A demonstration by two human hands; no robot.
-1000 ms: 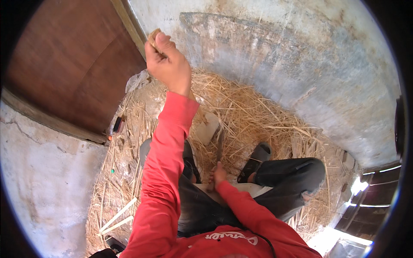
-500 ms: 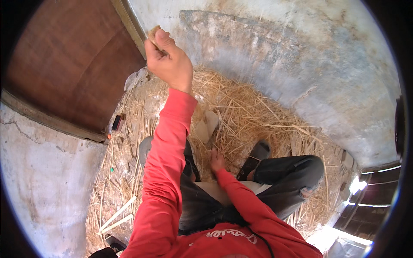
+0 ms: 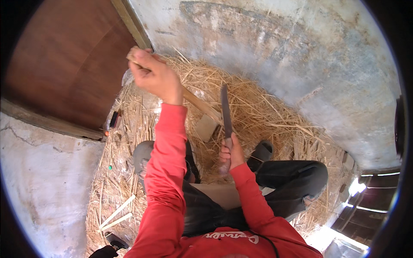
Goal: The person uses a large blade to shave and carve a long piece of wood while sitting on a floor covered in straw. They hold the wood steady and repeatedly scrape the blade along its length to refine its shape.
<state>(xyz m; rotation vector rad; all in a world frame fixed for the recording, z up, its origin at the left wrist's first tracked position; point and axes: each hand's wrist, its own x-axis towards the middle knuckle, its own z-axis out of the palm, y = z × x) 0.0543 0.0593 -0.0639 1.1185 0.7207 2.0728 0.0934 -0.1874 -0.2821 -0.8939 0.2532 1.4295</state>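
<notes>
My left hand (image 3: 155, 78), raised at the upper left, is closed round the top of a pale wooden stick (image 3: 198, 102), slightly blurred. The stick slants down to the right, its lower end above a grey stone block (image 3: 207, 128) on the straw. A long, dark-bladed knife (image 3: 226, 109) is gripped by its handle in my right hand (image 3: 235, 151), in front of my lap. Its blade points away from me and crosses close to the stick's lower end; whether the two touch I cannot tell.
Straw and shavings (image 3: 258, 103) cover the floor. A stained wall (image 3: 301, 56) curves round the far and right sides, and a brown door panel (image 3: 64, 60) stands at the left. Split strips (image 3: 116, 215) and a small dark object (image 3: 115, 119) lie left of my crossed legs.
My left hand has come lower and a little to the left, bringing the stick into view. My right hand has risen from the floor and now shows the knife upright.
</notes>
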